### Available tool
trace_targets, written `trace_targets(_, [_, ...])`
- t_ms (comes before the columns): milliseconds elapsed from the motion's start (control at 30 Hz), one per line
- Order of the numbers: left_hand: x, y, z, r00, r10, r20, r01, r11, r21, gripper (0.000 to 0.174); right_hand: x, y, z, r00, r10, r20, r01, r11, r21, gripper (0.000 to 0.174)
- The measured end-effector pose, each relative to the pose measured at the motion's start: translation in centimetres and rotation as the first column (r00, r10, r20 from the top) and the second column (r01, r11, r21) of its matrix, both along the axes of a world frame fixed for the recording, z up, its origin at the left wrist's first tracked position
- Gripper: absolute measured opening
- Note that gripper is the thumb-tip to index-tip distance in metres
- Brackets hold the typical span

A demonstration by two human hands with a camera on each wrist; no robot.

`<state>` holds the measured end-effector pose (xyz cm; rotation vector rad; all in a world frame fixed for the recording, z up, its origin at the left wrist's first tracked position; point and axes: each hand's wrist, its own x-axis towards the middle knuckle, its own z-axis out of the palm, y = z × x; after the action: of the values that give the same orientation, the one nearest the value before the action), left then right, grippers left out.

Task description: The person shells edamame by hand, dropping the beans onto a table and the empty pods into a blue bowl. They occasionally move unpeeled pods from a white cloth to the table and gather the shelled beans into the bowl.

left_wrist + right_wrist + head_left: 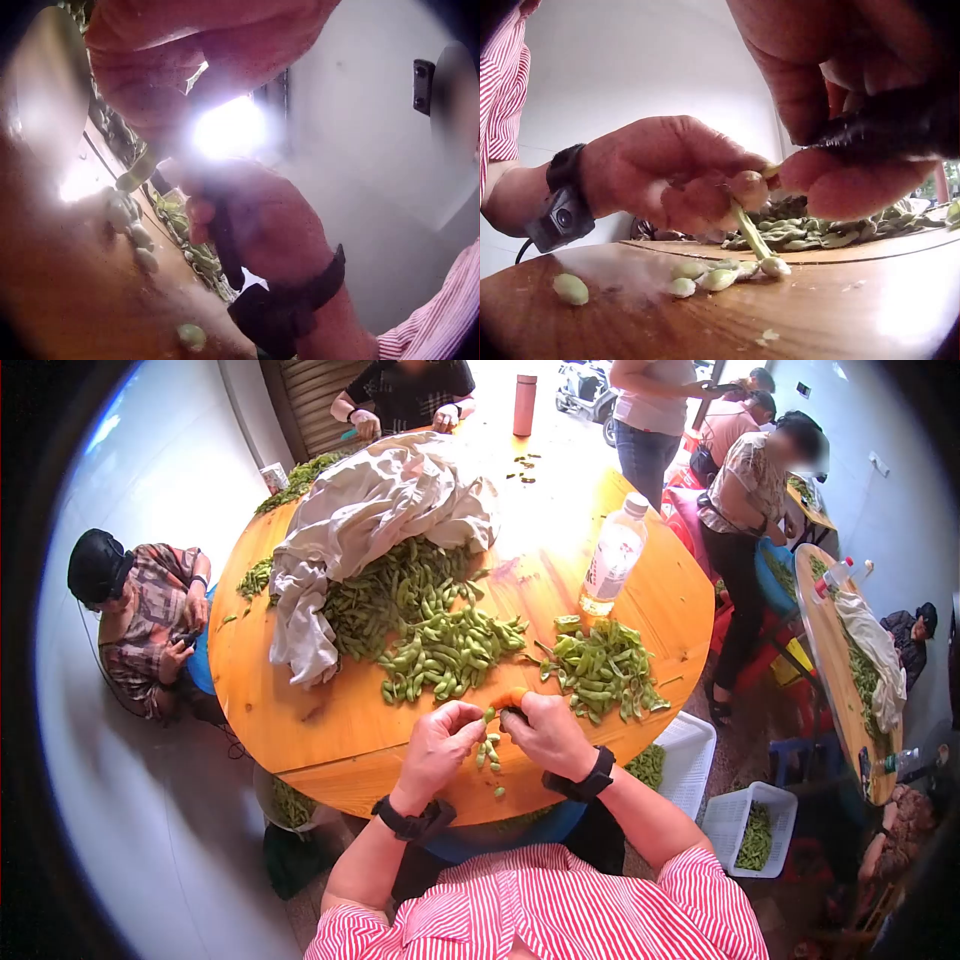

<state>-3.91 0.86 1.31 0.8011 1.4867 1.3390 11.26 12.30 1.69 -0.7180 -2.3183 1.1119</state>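
Note:
My left hand (pixel 438 748) pinches a green soybean pod (pixel 751 234) between thumb and fingers, over the near part of the round wooden table (pixel 345 732). Close against it, my right hand (pixel 552 735) has curled fingers around a dark, shiny object (pixel 892 124); I cannot tell what that object is. The pod slants down from the left fingertips in the right wrist view. Several pale green shelled beans (pixel 718 280) lie on the wood beneath the hands, and one bean (pixel 571 289) sits apart from them.
Ahead lies a big heap of pods (pixel 430 650), partly under a crumpled white cloth (pixel 375 510). A smaller pile (pixel 600 670) is at the right, with a plastic bottle (pixel 613 555) behind it. White baskets (pixel 715 830) stand below right. Other people are around.

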Motion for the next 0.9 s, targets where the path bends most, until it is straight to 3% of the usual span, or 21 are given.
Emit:
trace_targets(100, [0.5, -0.1, -0.2, 0.995, 0.015, -0.103, -0.007, 0.997, 0.080, 0.015, 0.0, 0.1, -0.5, 1.000, -0.006, -0.003, 0.006, 0.997, 0.078, 0.017])
trace_targets(167, [0.6, -0.1, -0.5, 0.949, 0.044, -0.313, 0.004, 0.989, 0.150, 0.016, -0.1, -0.2, -0.2, 1.000, -0.020, 0.010, 0.019, 0.995, 0.094, 0.015])
trace_targets(233, [0.8, -0.2, -0.1, 0.919, 0.047, -0.393, 0.016, 0.988, 0.156, 0.016, -0.1, -0.5, 0.1, 0.999, -0.035, 0.022, 0.032, 0.993, 0.109, 0.014])
trace_targets(300, [1.2, -0.3, 0.4, 0.882, 0.050, -0.469, 0.029, 0.987, 0.160, 0.016, 0.0, -0.9, 0.2, 0.997, -0.048, 0.060, 0.033, 0.974, 0.226, 0.015])
trace_targets(367, [1.8, -0.2, 1.0, 0.650, 0.180, -0.739, 0.096, 0.945, 0.314, 0.015, -0.1, -0.9, -0.4, 0.996, -0.045, 0.081, 0.023, 0.969, 0.246, 0.015])
trace_targets(400, [1.7, -0.2, 0.9, 0.649, 0.179, -0.739, 0.096, 0.945, 0.313, 0.015, -0.2, -0.9, -0.5, 0.994, -0.040, 0.101, 0.012, 0.964, 0.267, 0.015])
trace_targets(500, [1.1, -0.1, 0.2, 0.709, 0.140, -0.691, 0.089, 0.954, 0.285, 0.014, 0.0, -0.3, -0.3, 0.995, 0.029, 0.099, -0.048, 0.978, 0.201, 0.014])
trace_targets(533, [0.9, -0.1, -0.1, 0.905, 0.057, -0.422, 0.036, 0.977, 0.210, 0.012, 0.1, -0.1, -0.3, 0.995, 0.029, 0.098, -0.048, 0.978, 0.201, 0.014])
trace_targets(567, [0.7, -0.1, -0.2, 0.995, 0.000, -0.095, 0.011, 0.993, 0.119, 0.010, 0.1, 0.1, -0.4, 0.997, 0.064, 0.048, -0.071, 0.986, 0.154, 0.014])
trace_targets(600, [0.3, -0.2, -0.1, 0.995, 0.000, -0.095, 0.011, 0.993, 0.118, 0.010, 0.2, 0.2, -0.5, 0.995, 0.097, -0.003, -0.096, 0.989, 0.108, 0.013])
trace_targets(633, [-0.2, -0.1, 0.3, 0.994, -0.049, 0.094, 0.043, 0.996, 0.072, 0.008, 0.3, 0.4, -0.6, 0.995, 0.098, -0.004, -0.097, 0.989, 0.108, 0.013])
trace_targets(667, [-0.6, -0.1, 0.5, 0.955, -0.088, 0.282, 0.082, 0.996, 0.032, 0.007, 0.3, 0.5, -0.6, 0.992, 0.120, -0.047, -0.123, 0.990, -0.070, 0.013])
trace_targets(700, [-0.9, 0.0, 0.4, 0.956, -0.087, 0.282, 0.081, 0.996, 0.032, 0.007, 0.3, 0.6, -0.6, 0.987, 0.134, -0.093, -0.153, 0.957, -0.245, 0.013])
trace_targets(767, [-1.2, 0.2, 0.1, 0.890, -0.121, 0.439, 0.123, 0.992, 0.024, 0.005, 0.3, 0.5, -0.3, 0.988, 0.115, -0.102, -0.143, 0.935, -0.325, 0.017])
trace_targets(800, [-0.9, 0.2, 0.1, 0.891, -0.121, 0.438, 0.123, 0.992, 0.023, 0.005, 0.2, 0.5, -0.2, 0.989, 0.096, -0.110, -0.132, 0.906, -0.403, 0.020])
trace_targets(867, [0.1, 0.4, 0.3, 0.998, -0.040, 0.047, 0.035, 0.994, 0.108, 0.008, 0.3, 0.7, 0.0, 0.994, 0.089, -0.066, -0.109, 0.896, -0.431, 0.020])
trace_targets(900, [0.3, 0.4, 0.3, 0.998, -0.040, 0.047, 0.035, 0.994, 0.106, 0.008, 0.3, 0.7, 0.0, 0.996, 0.084, -0.021, -0.084, 0.885, -0.457, 0.021])
